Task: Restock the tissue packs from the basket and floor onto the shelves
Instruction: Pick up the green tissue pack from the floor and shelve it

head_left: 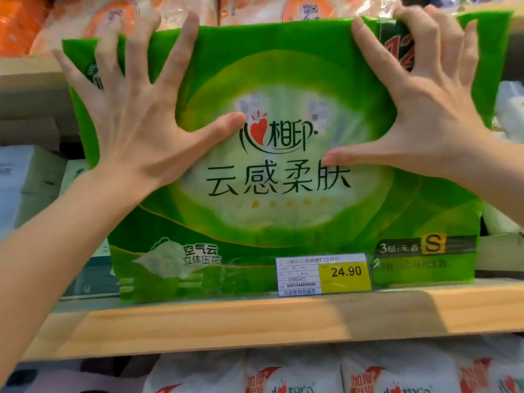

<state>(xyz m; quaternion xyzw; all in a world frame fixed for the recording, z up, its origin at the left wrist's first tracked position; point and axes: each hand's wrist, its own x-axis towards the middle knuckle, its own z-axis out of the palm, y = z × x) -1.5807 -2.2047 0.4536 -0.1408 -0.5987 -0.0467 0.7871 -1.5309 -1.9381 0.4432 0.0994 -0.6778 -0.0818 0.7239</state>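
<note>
A large green tissue pack [283, 211] stands upright on a wooden shelf [255, 324], its printed front facing me. My left hand [136, 114] lies flat on the pack's upper left face with fingers spread wide, thumb pressed near the red heart logo. My right hand [419, 109] holds the upper right: its fingers curl over the top edge and its thumb presses on the front. A yellow and white price tag [323, 275] reading 24.90 stands at the shelf edge in front of the pack's lower right.
White and orange packs [119, 21] fill the shelf above. Pale boxes [25, 180] sit left of the green pack, white packs [507, 109] to its right. White packs with red print [297, 375] line the shelf below.
</note>
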